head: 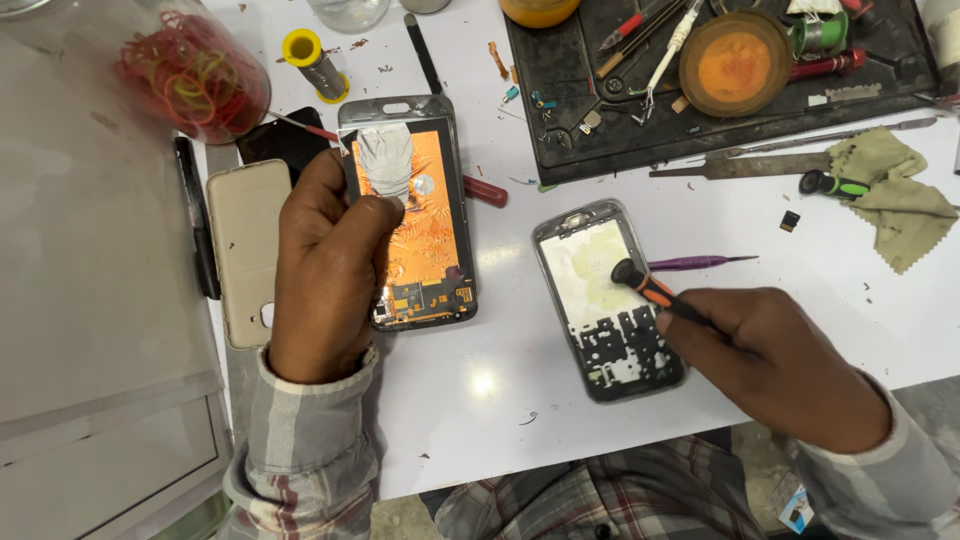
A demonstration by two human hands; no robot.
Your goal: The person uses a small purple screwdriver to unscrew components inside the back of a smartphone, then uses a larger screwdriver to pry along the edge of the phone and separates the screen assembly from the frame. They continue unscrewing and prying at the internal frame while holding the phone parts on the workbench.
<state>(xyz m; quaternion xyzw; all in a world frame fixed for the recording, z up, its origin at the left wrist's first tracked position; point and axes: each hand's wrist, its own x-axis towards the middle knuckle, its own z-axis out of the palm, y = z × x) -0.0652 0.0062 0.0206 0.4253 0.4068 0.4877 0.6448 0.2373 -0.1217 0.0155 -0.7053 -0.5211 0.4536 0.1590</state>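
My left hand (325,270) grips the left edge of a phone display assembly (415,215), whose back shows orange copper foil and a grey patch, and holds it just above the white table. My right hand (775,365) is closed around a small screwdriver with an orange and black handle (650,290). The screwdriver lies over a grey phone middle frame (605,300), which rests flat on the table. A purple-handled tool (700,263) lies just right of that frame.
A beige phone back cover (245,250) and a dark phone (280,140) lie by my left hand. A black work mat (730,110) with tools and an orange dish sits far right. A jar of rubber bands (195,75), metal tweezers (760,165) and a cloth (895,195) are nearby.
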